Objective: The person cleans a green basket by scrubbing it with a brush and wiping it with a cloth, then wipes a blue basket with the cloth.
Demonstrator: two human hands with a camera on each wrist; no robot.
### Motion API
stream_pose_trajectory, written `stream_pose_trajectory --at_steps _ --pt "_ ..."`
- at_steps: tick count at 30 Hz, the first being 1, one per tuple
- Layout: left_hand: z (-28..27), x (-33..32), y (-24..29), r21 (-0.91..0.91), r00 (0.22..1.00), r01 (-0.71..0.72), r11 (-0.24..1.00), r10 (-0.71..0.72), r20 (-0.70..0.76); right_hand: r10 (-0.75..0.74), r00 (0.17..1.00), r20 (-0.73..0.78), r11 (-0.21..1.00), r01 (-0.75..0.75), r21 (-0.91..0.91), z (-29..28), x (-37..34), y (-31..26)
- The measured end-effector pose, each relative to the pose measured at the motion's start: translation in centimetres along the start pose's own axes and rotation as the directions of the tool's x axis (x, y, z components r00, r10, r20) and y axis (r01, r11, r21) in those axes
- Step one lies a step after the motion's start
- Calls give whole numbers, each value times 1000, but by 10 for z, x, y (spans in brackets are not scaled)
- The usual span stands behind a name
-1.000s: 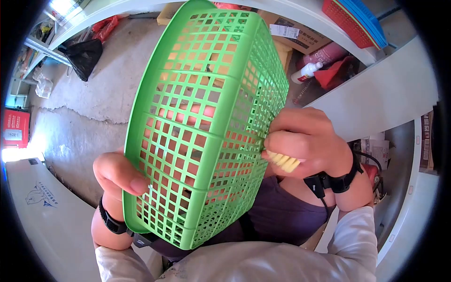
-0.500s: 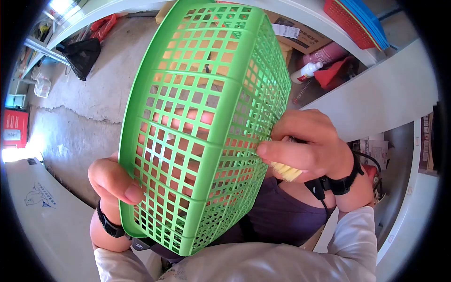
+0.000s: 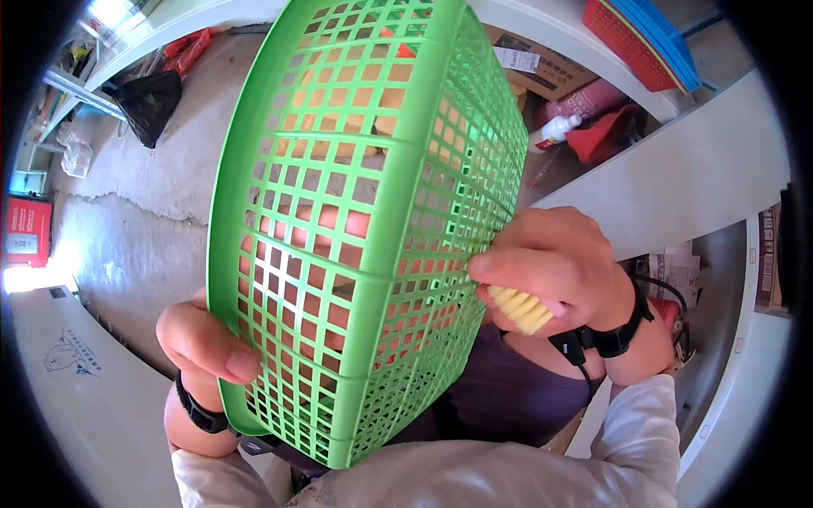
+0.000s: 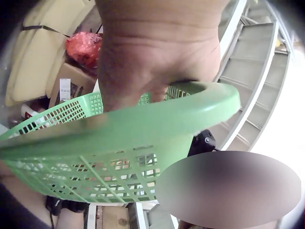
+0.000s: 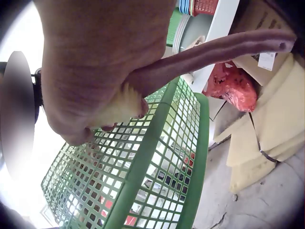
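A green plastic basket (image 3: 385,254) with square holes is held tilted on its side before the person's chest. My left hand (image 3: 199,339) grips its rim, the thumb outside and the fingers showing through the holes from inside. My right hand (image 3: 555,262) holds a scrubbing brush (image 3: 523,310) with pale yellow bristles, close against the basket's bottom. In the right wrist view the brush's long brownish handle (image 5: 214,50) sticks out past the hand. From the left wrist, the basket's rim (image 4: 143,121) crosses in front of the left hand's fingers.
Red and blue baskets (image 3: 639,42) are stacked at the upper right. Below them lie a white bottle (image 3: 555,133) and a cardboard box (image 3: 542,68). A black bag (image 3: 148,102) hangs at the left above the cracked concrete floor (image 3: 135,195). White panels (image 3: 68,356) stand on either side.
The basket and my left hand have shifted a little to the left and down. My right hand with the brush has moved slightly along the basket's bottom, showing more of the bristles.
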State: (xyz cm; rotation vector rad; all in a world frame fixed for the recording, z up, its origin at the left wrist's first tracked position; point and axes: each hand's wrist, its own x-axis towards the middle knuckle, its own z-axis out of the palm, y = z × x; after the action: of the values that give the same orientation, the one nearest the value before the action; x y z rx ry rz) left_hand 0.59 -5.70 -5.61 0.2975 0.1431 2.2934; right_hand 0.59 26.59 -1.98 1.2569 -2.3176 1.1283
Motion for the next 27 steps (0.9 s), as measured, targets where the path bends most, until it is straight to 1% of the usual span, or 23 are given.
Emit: stream_pose_trajectory --at_steps 1,2,4,5,7,10,12,13,15,19,22,27 --pt "5 -1 3 31 998 27 999 -25 -49 -11 1000 -3 1000 11 5 0 -1 1" --pt "18 -2 7 74 986 65 995 -53 -160 -19 1000 -16 1000 20 7 2 -1 2" --pt "31 -4 13 119 955 130 984 -91 -284 -33 998 -55 999 34 6 7 0 2" --pt "33 -5 15 126 948 152 980 -109 -298 -35 997 -68 999 35 2 8 0 2" --pt "20 -5 6 116 983 38 993 -17 -184 -34 996 -83 999 33 -9 10 0 1" --pt "26 -3 4 131 970 23 991 9 -242 -47 996 -77 999 46 -26 9 2 1" --pt "32 -8 8 92 950 78 993 -47 -308 -60 998 -36 997 58 -46 6 4 -1" --pt "32 -10 11 87 947 102 991 -70 -315 -62 998 1 996 62 -59 2 4 -3" --pt "27 -15 16 92 946 146 985 -111 -304 -77 997 11 996 77 -53 1 5 -3" --pt "31 -10 12 71 956 125 990 -101 -274 -96 995 -41 995 96 -20 4 3 0" --pt "32 -6 12 71 956 110 991 -87 -279 -55 997 -55 998 55 -6 6 -1 0" --pt "30 -4 11 74 963 93 993 -71 -261 -56 998 -26 996 54 -72 5 1 0"
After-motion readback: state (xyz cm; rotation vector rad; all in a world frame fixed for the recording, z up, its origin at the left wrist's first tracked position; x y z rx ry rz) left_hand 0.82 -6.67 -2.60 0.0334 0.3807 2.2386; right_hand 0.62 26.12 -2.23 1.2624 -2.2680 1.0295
